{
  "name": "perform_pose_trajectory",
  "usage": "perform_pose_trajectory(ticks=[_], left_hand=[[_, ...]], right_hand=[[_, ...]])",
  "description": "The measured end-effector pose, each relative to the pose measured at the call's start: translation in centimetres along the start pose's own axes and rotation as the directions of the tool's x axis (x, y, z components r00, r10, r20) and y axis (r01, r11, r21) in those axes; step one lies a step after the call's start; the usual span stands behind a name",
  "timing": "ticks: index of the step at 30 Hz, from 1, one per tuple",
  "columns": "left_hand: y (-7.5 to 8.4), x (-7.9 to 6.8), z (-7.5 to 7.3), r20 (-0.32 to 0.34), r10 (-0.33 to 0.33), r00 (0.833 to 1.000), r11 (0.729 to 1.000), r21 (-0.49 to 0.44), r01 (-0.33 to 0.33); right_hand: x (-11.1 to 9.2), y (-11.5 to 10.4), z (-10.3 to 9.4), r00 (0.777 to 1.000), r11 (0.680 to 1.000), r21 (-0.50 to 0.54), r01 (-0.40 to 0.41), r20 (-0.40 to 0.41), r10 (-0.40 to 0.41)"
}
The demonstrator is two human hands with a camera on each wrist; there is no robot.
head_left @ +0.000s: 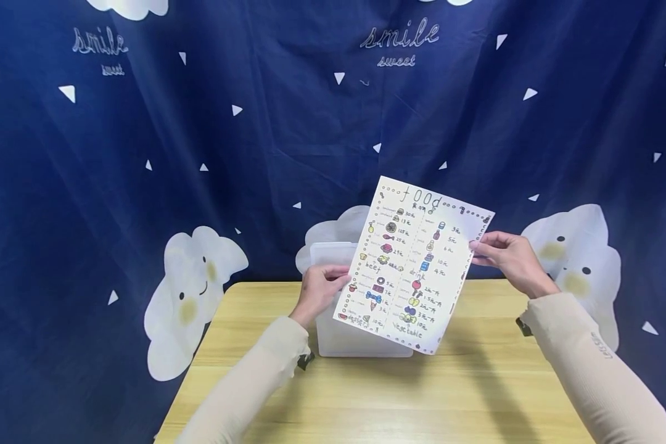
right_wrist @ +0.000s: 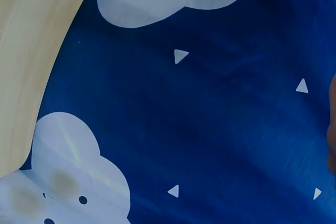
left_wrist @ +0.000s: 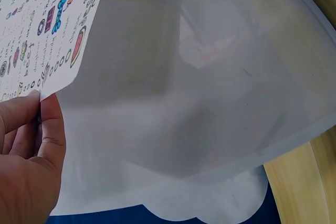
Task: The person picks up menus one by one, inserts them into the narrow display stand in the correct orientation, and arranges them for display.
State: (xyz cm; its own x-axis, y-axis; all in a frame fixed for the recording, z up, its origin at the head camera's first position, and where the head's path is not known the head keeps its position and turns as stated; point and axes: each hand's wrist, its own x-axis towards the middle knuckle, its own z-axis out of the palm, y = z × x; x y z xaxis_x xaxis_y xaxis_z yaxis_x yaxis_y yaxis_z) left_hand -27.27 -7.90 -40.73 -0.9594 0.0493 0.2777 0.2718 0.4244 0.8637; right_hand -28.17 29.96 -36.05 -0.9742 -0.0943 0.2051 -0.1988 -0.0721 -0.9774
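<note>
A white sheet of paper point(head_left: 405, 265), a hand-drawn food menu with small coloured pictures and prices, is held up tilted above the table. My left hand point(head_left: 323, 290) pinches its left edge between thumb and fingers. On the opposite edge, higher up, my right hand point(head_left: 513, 262) pinches it too. Behind the sheet stands a translucent white plastic case point(head_left: 361, 345), partly hidden by the paper. The left wrist view shows the case point(left_wrist: 220, 108) large beside the left hand point(left_wrist: 31, 150). Only a sliver of the right hand point(right_wrist: 332, 135) enters the right wrist view.
The light wooden table point(head_left: 255, 376) ends at a back edge just behind the case. Beyond it hangs a dark blue curtain point(head_left: 288, 111) printed with white clouds and triangles. Both forearms, in pale sleeves point(head_left: 250, 382), reach in over the table.
</note>
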Motion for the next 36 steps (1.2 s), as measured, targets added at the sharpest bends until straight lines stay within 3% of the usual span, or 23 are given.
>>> perform_pose_trajectory(ticks=[11, 28, 36], left_hand=[[-0.2, 0.2, -0.7, -0.061, 0.012, 0.998, 1.0, 0.011, -0.011], [0.1, 1.1, -2.4, -0.098, 0.058, 0.994, 0.996, 0.08, -0.051], [0.3, 1.6, -3.0, -0.11, 0.047, 0.993, 0.996, 0.085, -0.038]], right_hand=[[0.5, -0.4, 0.8, 0.998, 0.999, -0.008, 0.042, 0.047, -0.041], [1.8, -1.3, 2.0, 0.993, 0.996, -0.027, 0.088, 0.075, -0.086], [2.5, -1.6, 2.5, 0.988, 0.992, -0.021, 0.124, 0.091, -0.122]])
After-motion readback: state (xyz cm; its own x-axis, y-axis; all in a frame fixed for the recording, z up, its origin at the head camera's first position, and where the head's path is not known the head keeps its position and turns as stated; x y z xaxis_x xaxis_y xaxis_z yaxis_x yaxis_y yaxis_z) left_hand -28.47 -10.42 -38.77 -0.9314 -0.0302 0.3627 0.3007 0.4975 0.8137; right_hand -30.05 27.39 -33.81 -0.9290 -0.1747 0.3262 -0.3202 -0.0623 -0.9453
